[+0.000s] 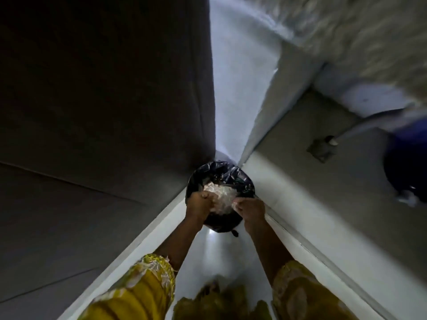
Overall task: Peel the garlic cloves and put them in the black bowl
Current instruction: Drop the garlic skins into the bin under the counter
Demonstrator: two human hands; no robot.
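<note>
A round bin lined with a black plastic bag (231,179) stands on the floor in a narrow corner. Over its mouth I hold a crumpled whitish sheet or bag (220,195) that looks full of pale papery scraps; whether these are garlic skins I cannot tell. My left hand (198,203) grips its left edge with curled fingers. My right hand (250,210) pinches its right edge. No garlic cloves and no black bowl are in view.
A tall dark panel (104,100) closes off the left side and a grey wall (346,181) the right, with a socket and plugged cable (323,146). A blurred dark blue object (406,162) sits at far right. Glossy white floor (221,255) lies below the bin.
</note>
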